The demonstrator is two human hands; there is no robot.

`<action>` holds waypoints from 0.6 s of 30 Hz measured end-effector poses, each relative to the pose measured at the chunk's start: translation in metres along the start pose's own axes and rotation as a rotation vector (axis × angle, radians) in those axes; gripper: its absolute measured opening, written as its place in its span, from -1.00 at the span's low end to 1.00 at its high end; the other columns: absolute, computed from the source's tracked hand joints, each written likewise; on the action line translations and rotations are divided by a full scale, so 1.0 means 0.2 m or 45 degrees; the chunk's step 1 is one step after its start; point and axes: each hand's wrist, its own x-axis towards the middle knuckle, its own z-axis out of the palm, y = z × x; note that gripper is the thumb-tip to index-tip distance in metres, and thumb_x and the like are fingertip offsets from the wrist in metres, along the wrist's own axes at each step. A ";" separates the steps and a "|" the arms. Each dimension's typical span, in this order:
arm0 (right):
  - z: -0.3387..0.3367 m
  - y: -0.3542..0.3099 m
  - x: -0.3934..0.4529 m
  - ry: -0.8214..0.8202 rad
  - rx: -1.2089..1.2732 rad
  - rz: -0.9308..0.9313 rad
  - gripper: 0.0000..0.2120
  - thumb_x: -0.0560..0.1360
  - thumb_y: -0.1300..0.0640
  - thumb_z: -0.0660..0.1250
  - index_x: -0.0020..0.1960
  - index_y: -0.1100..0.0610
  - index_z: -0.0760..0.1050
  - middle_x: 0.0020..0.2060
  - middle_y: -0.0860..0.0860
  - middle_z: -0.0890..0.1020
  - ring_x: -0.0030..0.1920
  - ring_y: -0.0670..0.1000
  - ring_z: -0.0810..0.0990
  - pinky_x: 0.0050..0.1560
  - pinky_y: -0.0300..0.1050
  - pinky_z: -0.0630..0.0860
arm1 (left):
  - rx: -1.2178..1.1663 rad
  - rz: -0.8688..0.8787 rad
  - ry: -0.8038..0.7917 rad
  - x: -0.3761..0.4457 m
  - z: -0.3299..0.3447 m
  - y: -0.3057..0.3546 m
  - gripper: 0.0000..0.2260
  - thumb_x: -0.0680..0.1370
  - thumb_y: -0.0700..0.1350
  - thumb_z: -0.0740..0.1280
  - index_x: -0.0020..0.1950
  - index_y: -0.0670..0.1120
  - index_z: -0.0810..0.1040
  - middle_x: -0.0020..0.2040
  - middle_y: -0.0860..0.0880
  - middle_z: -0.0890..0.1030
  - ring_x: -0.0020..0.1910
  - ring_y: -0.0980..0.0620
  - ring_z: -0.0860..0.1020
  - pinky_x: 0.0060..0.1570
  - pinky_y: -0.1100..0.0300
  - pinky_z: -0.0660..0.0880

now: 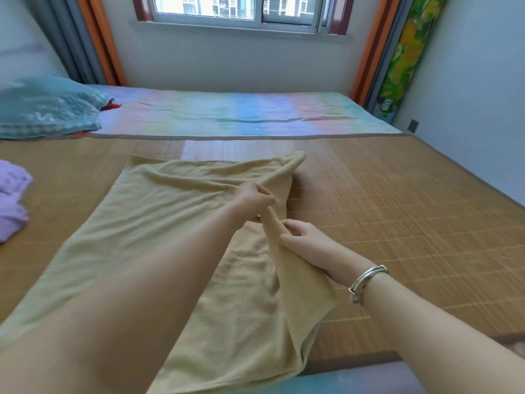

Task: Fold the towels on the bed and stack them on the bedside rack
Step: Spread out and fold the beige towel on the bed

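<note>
Purple towel (12, 200): left frame edge cutting it off, shape blurring. Tan towel (159, 228): my left forearm covering its middle, near end running off bottom edge. My left hand (251, 201): fingertips disappearing into tan fold. Blue pillow (48, 108): left edge cropping it, pattern smearing.

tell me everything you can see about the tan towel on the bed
The tan towel is a large, soft, terry-looking cloth in a plain yellowish beige. It lies mostly spread out on the woven bamboo mat, slightly wrinkled, running from the near edge of the bed toward the middle. Its right long edge is lifted and bunched into a ridge, pinched by the left hand farther along and the right hand nearer. It looks not yet folded over, and nothing else rests on it.
</note>
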 end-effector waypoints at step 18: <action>1.56 -0.69 0.45 -0.512 0.037 -0.065 -0.73 0.52 0.20 0.22 0.13 -0.07 0.52 -0.01 0.14 0.65 -0.13 -0.01 0.58 -0.01 -0.04 0.58 | -0.027 -0.275 0.254 -0.28 -1.55 -0.91 -0.55 0.53 -0.39 0.04 0.28 -0.09 0.51 -0.04 -0.06 0.49 -0.10 -0.03 0.53 -0.05 0.03 0.56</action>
